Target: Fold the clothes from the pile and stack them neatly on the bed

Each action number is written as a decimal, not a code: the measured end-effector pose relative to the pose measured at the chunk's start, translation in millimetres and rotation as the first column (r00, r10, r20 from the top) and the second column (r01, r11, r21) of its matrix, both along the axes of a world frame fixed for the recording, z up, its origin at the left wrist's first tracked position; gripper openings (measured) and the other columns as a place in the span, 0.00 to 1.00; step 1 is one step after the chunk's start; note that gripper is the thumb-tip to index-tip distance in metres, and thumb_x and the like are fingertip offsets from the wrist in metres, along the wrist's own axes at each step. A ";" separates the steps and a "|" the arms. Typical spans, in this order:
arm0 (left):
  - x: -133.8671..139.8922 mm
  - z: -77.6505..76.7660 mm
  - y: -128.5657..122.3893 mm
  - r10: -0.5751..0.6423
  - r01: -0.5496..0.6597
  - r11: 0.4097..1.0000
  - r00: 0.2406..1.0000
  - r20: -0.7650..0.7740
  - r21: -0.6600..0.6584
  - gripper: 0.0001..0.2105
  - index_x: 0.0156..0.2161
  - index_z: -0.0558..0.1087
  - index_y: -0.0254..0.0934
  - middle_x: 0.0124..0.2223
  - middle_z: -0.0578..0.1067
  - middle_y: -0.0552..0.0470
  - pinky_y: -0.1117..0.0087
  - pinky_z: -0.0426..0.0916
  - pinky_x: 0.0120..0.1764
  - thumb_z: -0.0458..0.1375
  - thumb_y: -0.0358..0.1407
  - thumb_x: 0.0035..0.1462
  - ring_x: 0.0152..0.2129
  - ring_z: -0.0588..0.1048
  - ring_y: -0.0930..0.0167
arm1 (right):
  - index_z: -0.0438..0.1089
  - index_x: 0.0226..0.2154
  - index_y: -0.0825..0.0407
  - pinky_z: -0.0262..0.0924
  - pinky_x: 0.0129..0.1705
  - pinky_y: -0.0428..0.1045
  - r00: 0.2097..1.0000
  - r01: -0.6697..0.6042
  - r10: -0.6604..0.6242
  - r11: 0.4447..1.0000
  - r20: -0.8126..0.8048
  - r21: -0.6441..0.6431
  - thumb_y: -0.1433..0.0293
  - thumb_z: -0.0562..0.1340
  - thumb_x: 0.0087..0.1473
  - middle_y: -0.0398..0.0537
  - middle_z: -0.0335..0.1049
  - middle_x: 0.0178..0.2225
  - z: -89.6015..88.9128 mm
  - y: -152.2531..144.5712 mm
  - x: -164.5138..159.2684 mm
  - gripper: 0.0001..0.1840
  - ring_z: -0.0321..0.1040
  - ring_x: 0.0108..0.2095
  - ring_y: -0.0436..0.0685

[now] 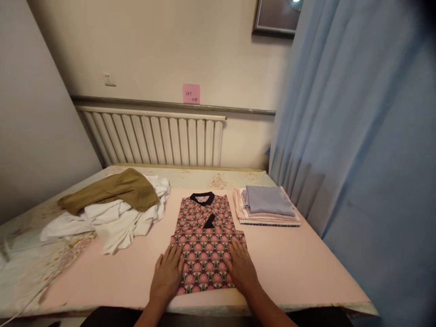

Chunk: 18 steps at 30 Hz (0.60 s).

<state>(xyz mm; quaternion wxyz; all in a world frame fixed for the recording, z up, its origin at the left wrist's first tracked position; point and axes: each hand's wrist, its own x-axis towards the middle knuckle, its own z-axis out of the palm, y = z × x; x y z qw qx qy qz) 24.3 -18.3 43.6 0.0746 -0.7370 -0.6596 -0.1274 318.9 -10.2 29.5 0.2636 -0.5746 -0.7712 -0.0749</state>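
A patterned shirt [204, 254] with pink flowers and a black collar lies partly folded on the pink cloth [293, 272], its collar towards the wall. My left hand [167, 269] rests flat on the shirt's left edge, fingers stretched out. On the opposite edge lies my right hand [242, 268], also flat with its fingers extended. Neither hand grips the fabric. Between them the lower half of the shirt spreads smooth, with a small black piece of trim showing near its middle.
To the left lies a loose heap of white clothes [119, 222] topped by an olive-brown garment [112, 190]. Folded clothes [267, 202] are stacked at the right, a blue-grey one uppermost. A blue curtain [340, 113] hangs along the right side; a radiator [153, 138] stands behind the table.
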 end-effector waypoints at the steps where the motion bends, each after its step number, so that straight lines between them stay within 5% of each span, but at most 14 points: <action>1: 0.1 0.3 -0.1 -0.001 0.001 1.000 1.000 -0.004 0.001 0.23 0.62 0.60 0.39 0.65 0.60 0.49 0.54 0.52 0.59 0.41 0.40 0.64 0.62 0.55 0.63 | 0.65 0.54 0.54 0.49 0.62 0.60 1.000 0.001 -0.001 1.000 -0.002 -0.002 0.59 0.54 0.61 0.57 0.57 0.61 0.3 0.1 0.4 0.23 0.52 0.62 0.64; 18: -4.3 -8.0 2.3 -0.030 0.032 0.998 0.999 -0.033 0.052 0.23 0.61 0.62 0.38 0.64 0.62 0.48 0.53 0.52 0.59 0.42 0.38 0.63 0.62 0.56 0.62 | 0.64 0.54 0.54 0.50 0.61 0.61 1.000 -0.010 0.010 1.000 0.001 0.013 0.61 0.54 0.61 0.56 0.58 0.60 5.6 -1.4 -0.2 0.22 0.52 0.62 0.63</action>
